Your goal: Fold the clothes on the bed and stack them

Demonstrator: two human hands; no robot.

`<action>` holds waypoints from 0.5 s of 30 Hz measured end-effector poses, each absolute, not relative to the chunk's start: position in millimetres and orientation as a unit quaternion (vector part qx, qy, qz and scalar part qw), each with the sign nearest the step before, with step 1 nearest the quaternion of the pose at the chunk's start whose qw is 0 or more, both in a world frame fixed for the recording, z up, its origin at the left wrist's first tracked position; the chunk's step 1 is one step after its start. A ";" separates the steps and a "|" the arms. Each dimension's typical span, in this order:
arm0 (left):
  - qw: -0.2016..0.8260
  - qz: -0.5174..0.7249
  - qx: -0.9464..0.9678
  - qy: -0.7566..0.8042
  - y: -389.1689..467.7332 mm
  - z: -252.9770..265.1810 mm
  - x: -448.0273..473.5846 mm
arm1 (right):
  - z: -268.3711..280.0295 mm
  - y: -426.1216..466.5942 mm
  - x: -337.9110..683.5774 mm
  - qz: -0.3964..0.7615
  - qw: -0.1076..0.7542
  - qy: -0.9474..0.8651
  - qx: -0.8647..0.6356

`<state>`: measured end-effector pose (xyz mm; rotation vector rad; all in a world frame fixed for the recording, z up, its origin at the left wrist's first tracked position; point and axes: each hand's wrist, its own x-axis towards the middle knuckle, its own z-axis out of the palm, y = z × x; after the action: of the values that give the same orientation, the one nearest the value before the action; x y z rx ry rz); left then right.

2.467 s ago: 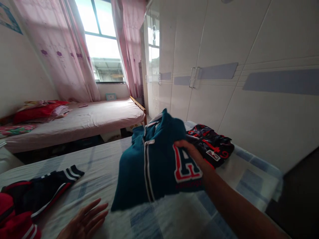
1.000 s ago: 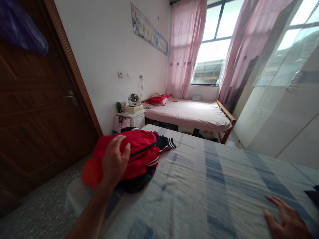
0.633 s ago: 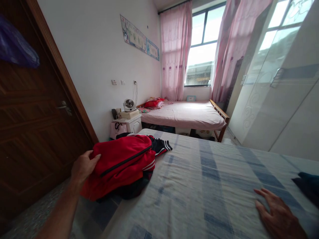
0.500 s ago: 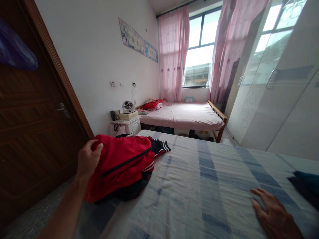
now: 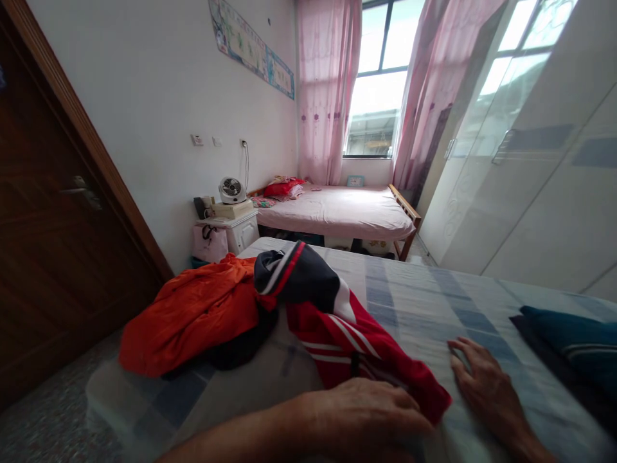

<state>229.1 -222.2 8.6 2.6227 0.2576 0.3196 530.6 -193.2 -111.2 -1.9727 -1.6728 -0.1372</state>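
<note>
My left hand (image 5: 364, 411) is at the bottom middle, its fingers closed on the red part of a jacket (image 5: 395, 357). The jacket is red, navy and white with stripes. It stretches from my left hand back toward an orange garment (image 5: 193, 312), its navy part (image 5: 299, 276) bunched and raised beside that garment. My fingertips are partly hidden behind the back of the hand. To the right, my right hand (image 5: 484, 382) is open over the bed sheet, fingers apart and holding nothing, close to the jacket's red end.
A blue-and-white checked sheet (image 5: 414, 308) covers the bed before me. Folded dark teal clothing (image 5: 573, 341) lies at its right. Beyond stand a pink-covered bed (image 5: 337, 209) and a white bedside cabinet (image 5: 243, 233) carrying a fan (image 5: 232, 191). A wooden door (image 5: 58, 270) is at left.
My left hand has drawn the red jacket rightward off the pile, uncovering the orange garment. My right hand stays open over the sheet. The view has shifted to the right and down.
</note>
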 end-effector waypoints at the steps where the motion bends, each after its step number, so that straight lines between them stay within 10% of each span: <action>1: 0.267 0.107 0.953 0.096 -224.1 3.6 223.8 | -109.4 -194.1 529.8 -0.044 0.276 -0.620 -0.733; 15: 0.433 0.466 0.542 0.549 -143.5 -24.5 106.9 | -10.9 -130.1 420.4 0.205 0.315 -0.714 -0.590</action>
<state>106.9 -143.5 -24.5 1.3516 1.3694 1.1607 420.4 -130.1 -10.9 -1.5544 -1.8817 0.5411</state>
